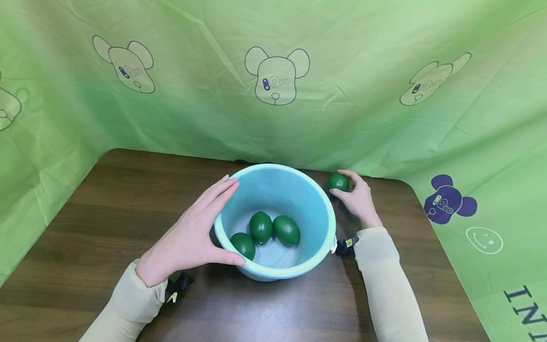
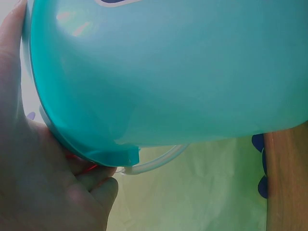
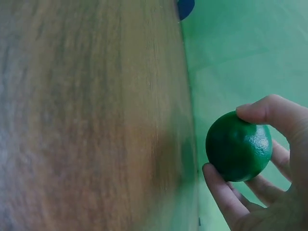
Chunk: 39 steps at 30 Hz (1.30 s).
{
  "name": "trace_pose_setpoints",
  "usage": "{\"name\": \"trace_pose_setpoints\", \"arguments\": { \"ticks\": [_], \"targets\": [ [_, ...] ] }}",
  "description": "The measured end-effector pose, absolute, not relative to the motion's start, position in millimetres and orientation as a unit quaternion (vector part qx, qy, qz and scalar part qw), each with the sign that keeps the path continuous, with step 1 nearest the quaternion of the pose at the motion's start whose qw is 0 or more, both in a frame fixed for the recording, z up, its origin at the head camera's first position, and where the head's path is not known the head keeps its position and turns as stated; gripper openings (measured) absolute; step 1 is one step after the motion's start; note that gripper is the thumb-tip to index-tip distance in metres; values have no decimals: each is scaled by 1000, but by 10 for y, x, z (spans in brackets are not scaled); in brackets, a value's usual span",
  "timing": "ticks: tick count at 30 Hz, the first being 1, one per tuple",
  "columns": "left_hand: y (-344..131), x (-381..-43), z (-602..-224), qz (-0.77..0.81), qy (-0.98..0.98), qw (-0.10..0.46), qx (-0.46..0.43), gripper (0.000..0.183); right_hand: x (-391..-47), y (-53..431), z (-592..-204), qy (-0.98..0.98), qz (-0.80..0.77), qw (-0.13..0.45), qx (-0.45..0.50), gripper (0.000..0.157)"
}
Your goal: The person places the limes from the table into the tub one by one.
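A light-blue plastic bucket (image 1: 316, 256) stands near the middle of the table, with three dark green limes, among them one lime (image 1: 286, 230), on its floor. My left hand (image 1: 192, 232) spans the bucket's left rim, thumb at the near side and fingers along the farther side. Seen from the left wrist, those fingers meet the rim beside the handle (image 2: 156, 162). Right of the bucket, near the table's back edge, my right hand (image 1: 356, 197) pinches another green lime (image 3: 238, 147) between thumb and fingers. This lime is outside the bucket.
The brown wooden table (image 1: 107, 204) extends on both sides of the bucket. A green printed cloth (image 1: 205, 123) hangs behind and beside it. A dark strap (image 1: 178, 285) sits at the left wrist, another strap (image 1: 345, 247) at the right.
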<state>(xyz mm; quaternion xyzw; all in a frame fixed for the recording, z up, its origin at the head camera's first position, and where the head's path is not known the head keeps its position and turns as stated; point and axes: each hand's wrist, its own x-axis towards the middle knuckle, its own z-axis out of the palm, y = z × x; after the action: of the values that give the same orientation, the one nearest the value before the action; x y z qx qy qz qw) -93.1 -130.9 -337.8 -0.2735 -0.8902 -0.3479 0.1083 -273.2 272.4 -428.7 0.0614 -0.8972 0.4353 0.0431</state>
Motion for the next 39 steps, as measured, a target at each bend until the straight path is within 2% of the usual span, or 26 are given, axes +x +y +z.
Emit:
{"name": "trace_pose_setpoints", "arguments": {
  "ticks": [12, 39],
  "targets": [
    [-1306, -942, -3377, -346, -891, 110, -274, 120, -2693, 2723, -4275, -889, 449, 67, 66, 56],
    [-1305, -925, -3381, -348, -890, 108, -273, 120, -2568, 2721, -4193, -889, 444, 78, 78, 55]
  ]
}}
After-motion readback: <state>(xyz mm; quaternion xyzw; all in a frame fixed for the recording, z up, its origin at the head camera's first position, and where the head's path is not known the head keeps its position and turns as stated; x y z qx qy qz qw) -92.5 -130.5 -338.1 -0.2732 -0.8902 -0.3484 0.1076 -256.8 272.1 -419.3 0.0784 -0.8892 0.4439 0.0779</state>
